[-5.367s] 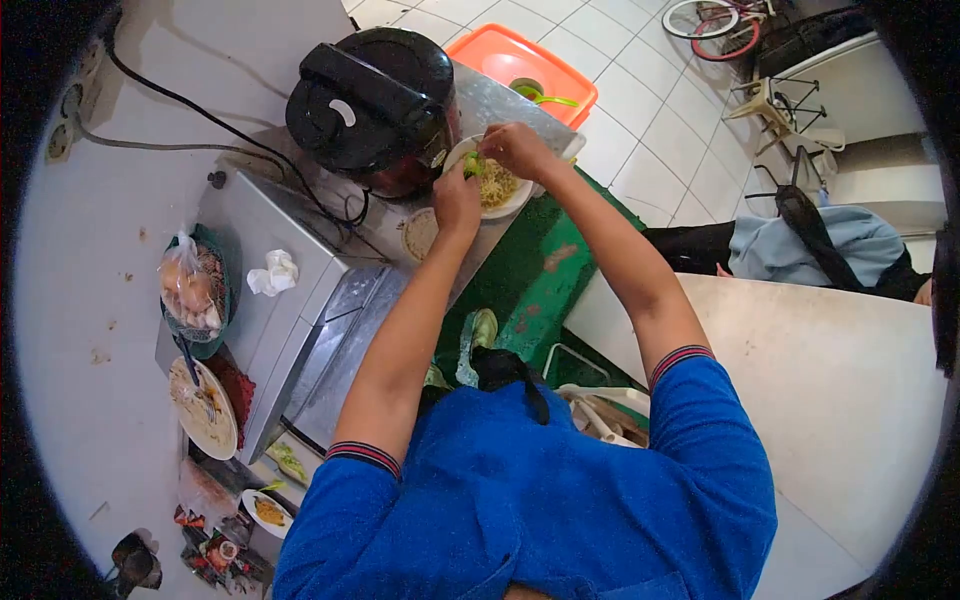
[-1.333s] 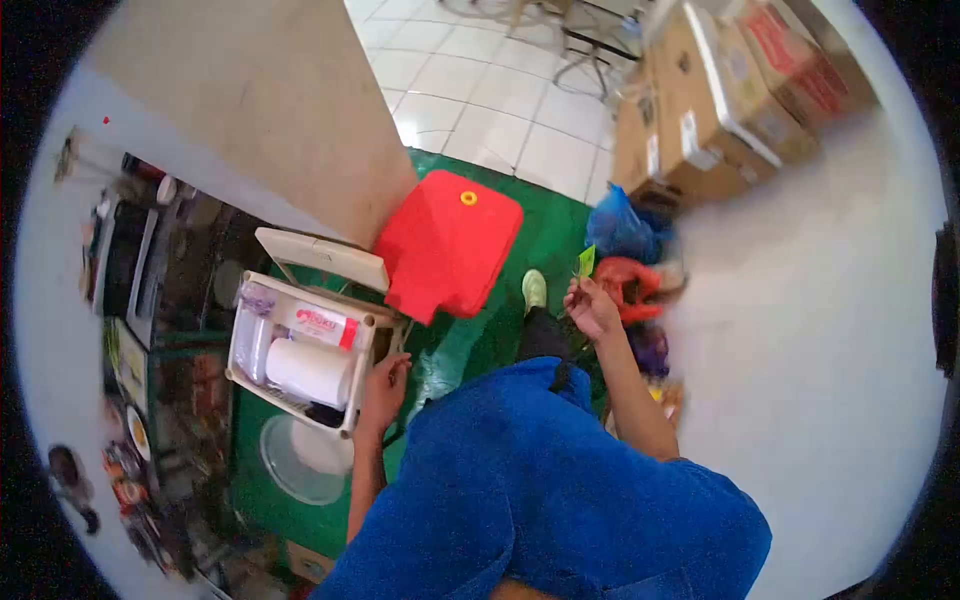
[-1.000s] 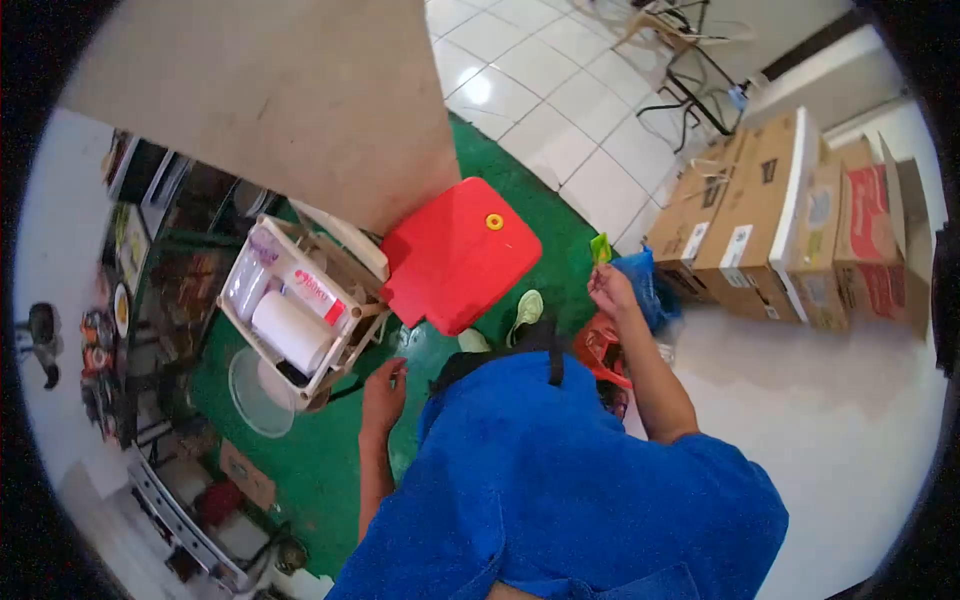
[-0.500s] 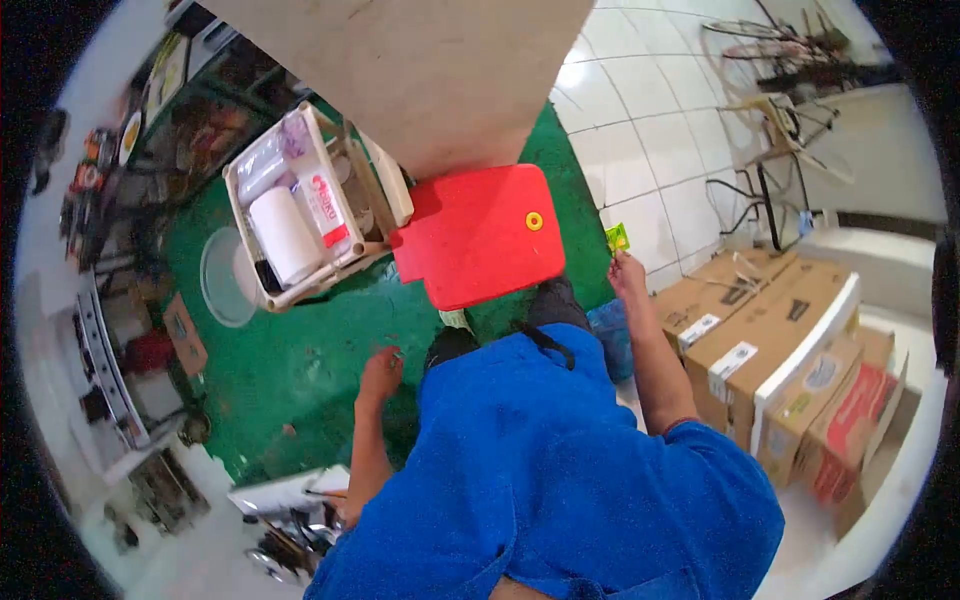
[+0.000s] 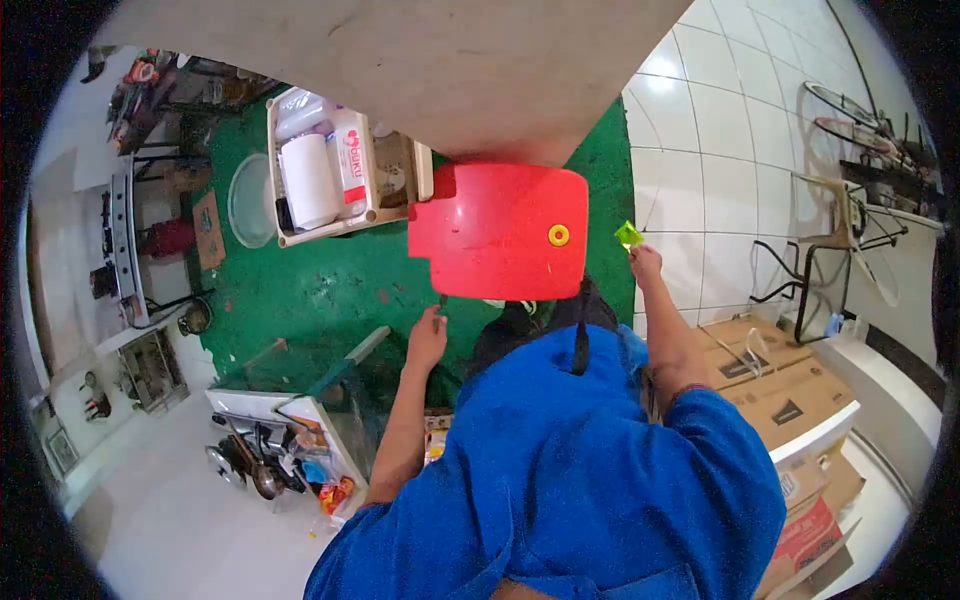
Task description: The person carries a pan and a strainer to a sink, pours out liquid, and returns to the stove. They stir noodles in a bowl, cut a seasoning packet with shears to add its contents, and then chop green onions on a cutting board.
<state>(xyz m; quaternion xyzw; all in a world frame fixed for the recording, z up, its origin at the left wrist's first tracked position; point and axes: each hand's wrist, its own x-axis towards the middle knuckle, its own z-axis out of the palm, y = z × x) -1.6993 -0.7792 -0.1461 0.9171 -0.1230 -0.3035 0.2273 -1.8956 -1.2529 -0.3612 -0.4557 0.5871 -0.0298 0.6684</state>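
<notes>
My right hand [image 5: 647,262] is closed on a small green and yellow packet [image 5: 628,236], held by its lower edge out to the right. Below and left of the red panel, my left hand [image 5: 428,338] has its fingers curled together; a small dark thing shows at the fingertips, and I cannot tell what it is. The red panel [image 5: 500,225], with a yellow ring [image 5: 559,235] on it, lies between the two hands, in front of my knees. It has a stepped left edge.
A cream rack [image 5: 372,218] with a white roll [image 5: 311,180] and plastic packs stands left of the panel, beside a round clear lid [image 5: 250,200]. A large pale board [image 5: 480,80] rises ahead. Cardboard boxes [image 5: 790,385] are at right, utensils [image 5: 265,465] at lower left.
My view has turned, so the rack and panel sit further right. My left hand has come up toward the panel's lower left corner. The packet stays in my right hand.
</notes>
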